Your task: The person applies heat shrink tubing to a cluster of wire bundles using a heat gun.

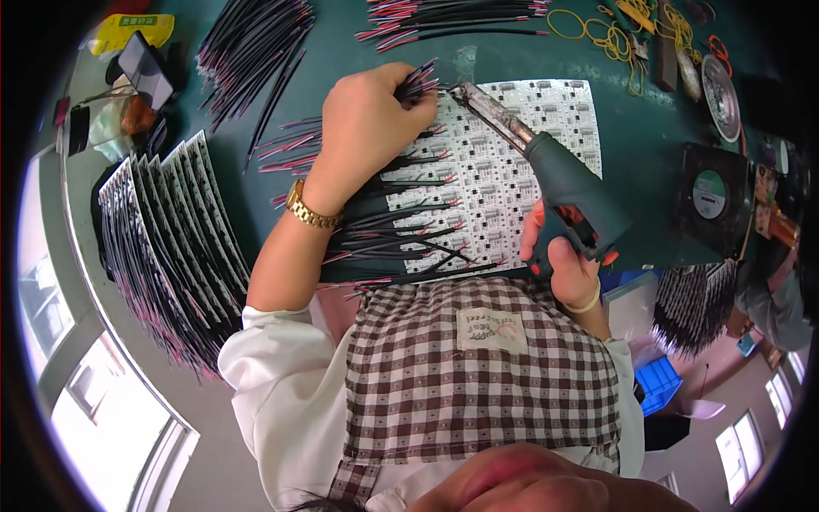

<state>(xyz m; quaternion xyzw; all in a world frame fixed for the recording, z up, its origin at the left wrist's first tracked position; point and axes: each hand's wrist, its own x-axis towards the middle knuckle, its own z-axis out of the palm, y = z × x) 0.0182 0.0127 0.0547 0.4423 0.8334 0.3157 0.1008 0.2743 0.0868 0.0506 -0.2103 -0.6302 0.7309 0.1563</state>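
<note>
My left hand, a gold watch at its wrist, is closed round a small bunch of black wires with reddish ends. My right hand grips a dark green pistol-shaped soldering gun from below. Its metal tip meets the upper left edge of a white sheet of circuit boards, close to the wire ends in my left hand. Lower down that same edge, several black wires lie in a row with their red ends on the boards. The exact contact at the tip is too small to tell.
Loose black wires and another bundle lie at the back. Wired board sheets stand stacked at the left. A solder reel, a metal dish and yellow cords are on the right. A blue crate sits below.
</note>
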